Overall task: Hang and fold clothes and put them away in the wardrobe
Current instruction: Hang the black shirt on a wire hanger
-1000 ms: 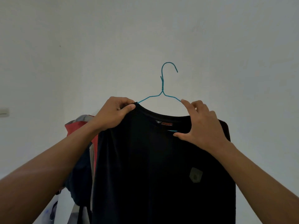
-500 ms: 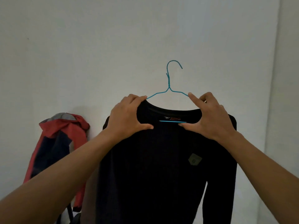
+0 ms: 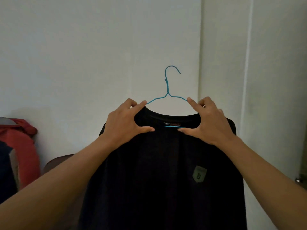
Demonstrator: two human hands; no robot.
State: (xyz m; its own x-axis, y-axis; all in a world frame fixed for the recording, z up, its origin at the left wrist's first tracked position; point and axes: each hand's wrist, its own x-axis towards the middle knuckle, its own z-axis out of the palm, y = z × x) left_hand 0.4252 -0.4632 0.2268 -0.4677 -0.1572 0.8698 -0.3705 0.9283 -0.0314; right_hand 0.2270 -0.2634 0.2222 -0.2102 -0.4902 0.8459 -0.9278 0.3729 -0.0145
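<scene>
A black long-sleeved shirt (image 3: 159, 171) with a small green chest patch hangs on a blue wire hanger (image 3: 167, 90), held up in front of a white wall. My left hand (image 3: 126, 123) pinches the shirt's left shoulder by the collar, thumb in front and fingers over the top. On the right shoulder, my right hand (image 3: 207, 123) pinches the shirt the same way. The hanger's hook stands free above the collar, and its lower bar shows through the neck opening.
A red, grey and navy jacket (image 3: 18, 151) hangs at the left edge. A dark brown rounded shape (image 3: 54, 163) shows low behind my left forearm. A white vertical panel (image 3: 274, 80) with a small metal fitting (image 3: 298, 180) fills the right side.
The view has swung right: the red jacket slid toward the left edge and the white panel came in on the right. My left hand shifted its hold to match the right.
</scene>
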